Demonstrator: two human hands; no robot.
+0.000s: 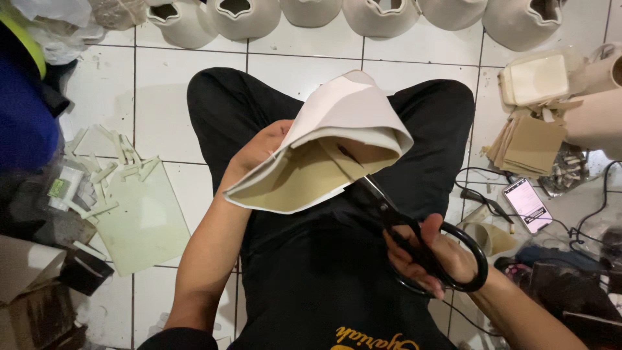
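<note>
Now L hand [259, 152] fingers grip curled cream sheet [337, 136], R hand [424, 253] fingers clenched thru black scissors [414, 236] cutting it.

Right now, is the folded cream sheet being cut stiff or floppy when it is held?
The cream sheet looks floppy yet springy: it curls into a soft cone in the left hand. Probably light, since one hand lifts it. The scissors seem to enter it easily.

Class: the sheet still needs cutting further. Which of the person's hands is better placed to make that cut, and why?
Right. The right hand already grips the black scissors, blades inside the curled cream sheet. The left hand is busy holding that sheet up.
</note>
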